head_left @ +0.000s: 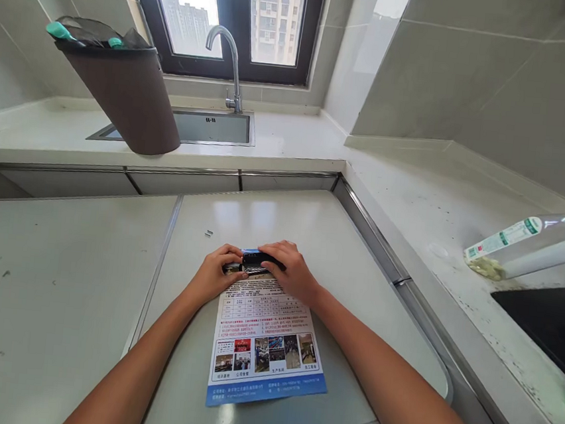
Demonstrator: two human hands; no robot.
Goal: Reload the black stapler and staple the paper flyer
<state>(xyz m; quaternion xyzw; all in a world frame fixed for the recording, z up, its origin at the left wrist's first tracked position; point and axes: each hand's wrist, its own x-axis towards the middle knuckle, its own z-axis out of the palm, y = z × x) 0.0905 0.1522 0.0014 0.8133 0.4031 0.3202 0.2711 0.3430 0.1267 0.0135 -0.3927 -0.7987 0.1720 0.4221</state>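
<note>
Together, both hands (212,274) (295,273) half-curled around a black stapler (256,259) over the flyer (265,317).

The head view looks forward-down at left hand (215,273) and right hand (293,270).

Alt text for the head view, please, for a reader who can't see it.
A person's left hand and right hand hold a black stapler-like tool over the top of a printed flyer on a pale table. Behind, a white counter under a window carries a brown bin; a clear bottle is at the right.
</note>
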